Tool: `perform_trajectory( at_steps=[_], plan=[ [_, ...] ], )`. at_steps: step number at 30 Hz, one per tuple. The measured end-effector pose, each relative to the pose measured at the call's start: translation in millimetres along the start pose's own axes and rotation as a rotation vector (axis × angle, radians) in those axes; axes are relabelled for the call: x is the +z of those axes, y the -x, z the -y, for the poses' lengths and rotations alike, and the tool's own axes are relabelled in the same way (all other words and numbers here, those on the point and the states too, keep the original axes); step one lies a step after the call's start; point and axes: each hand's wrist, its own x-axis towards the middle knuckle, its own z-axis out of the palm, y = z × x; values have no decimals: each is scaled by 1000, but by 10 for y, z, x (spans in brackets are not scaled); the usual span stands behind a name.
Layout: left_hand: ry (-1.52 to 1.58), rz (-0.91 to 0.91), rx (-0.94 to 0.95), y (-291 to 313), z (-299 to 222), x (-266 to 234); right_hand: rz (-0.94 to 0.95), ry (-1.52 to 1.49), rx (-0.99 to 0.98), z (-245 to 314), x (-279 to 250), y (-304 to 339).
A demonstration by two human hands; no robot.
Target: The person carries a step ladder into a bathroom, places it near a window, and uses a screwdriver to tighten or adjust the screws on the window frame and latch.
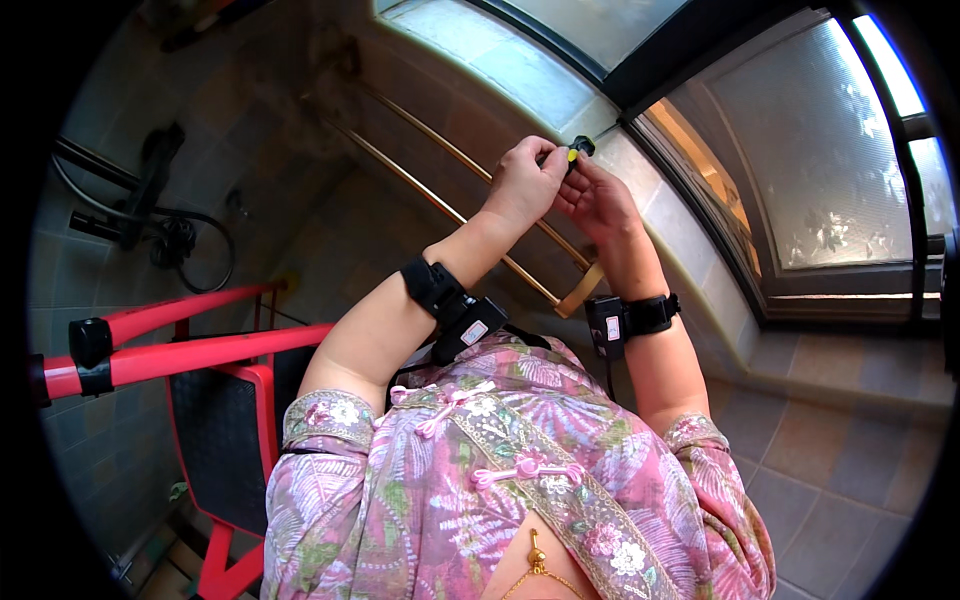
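A small black piece with a bright yellow round part (572, 156) is between my two hands, near the tiled window ledge. My left hand (525, 180) is closed in a pinch on its left side. The thumb and forefinger of my right hand (602, 198) close on its lower right side, with the other fingers loosely curled. Its black knobbed end (583, 145) sticks out beyond my fingertips. The fingers cover much of it, so its exact kind cannot be made out.
A brass-coloured double towel rail (450, 205) runs along the wall beneath my hands. On the right is a framed frosted window (830, 150) above a tiled ledge (700, 235). A red stepladder (220, 345) stands at left, near a shower hose (232, 250).
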Motion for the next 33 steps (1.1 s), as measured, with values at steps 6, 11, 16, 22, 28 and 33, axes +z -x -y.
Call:
perform_trajectory(
  at_steps=[6,11,16,22,28,33],
  plan=[
    [-336,-27,250,121,-148,61,-1,94,8,45,-25,51],
    [-718,38,680,152,-142,19,-53,146,22,79,-52,47],
    [-653,-8,826,135,-166,40,-91,-28,-43,-1,-149,-88],
    [134,144,-190,163,-136,-47,136,-283,24,62,-208,-65],
    [741,450,-772,208,-262,-104,88,-245,-28,-24,-48,-2],
    [33,202,-153,135,-79,-81,111,-157,-21,-57,-15,48]
  ],
)
